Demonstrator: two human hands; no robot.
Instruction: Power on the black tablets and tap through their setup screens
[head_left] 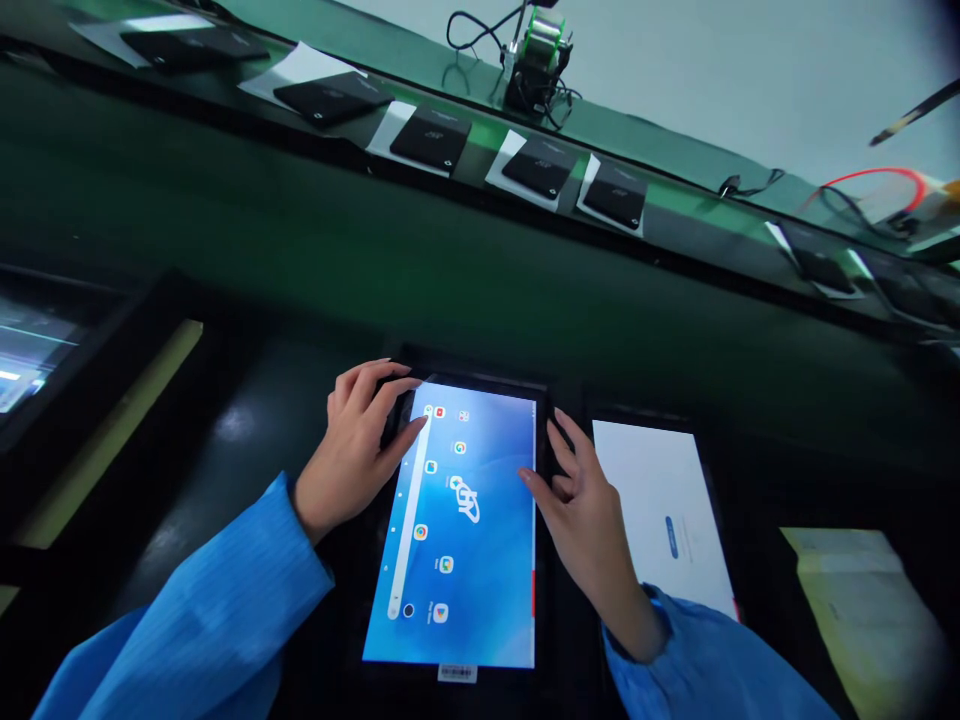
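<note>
A lit tablet (487,540) with a blue home screen and several app icons lies in front of me, its picture turned sideways. At its far left corner, my left hand (360,440) grips the edge, thumb on the screen's border and fingers over the corner. My right hand (585,500) has its thumb on the right border of the screen and its fingers curled along the side. A small barcode label (457,673) sticks out at the near edge. Just right of my right hand lies a second tablet (660,500) showing a white screen with a blue button.
Several dark tablets or cases (431,138) lie on white sheets along a raised shelf (510,215) at the back. A wire spool (544,40) stands behind them. Yellowish paper (862,600) lies at right; a dark frame with a lit screen (30,350) is at left.
</note>
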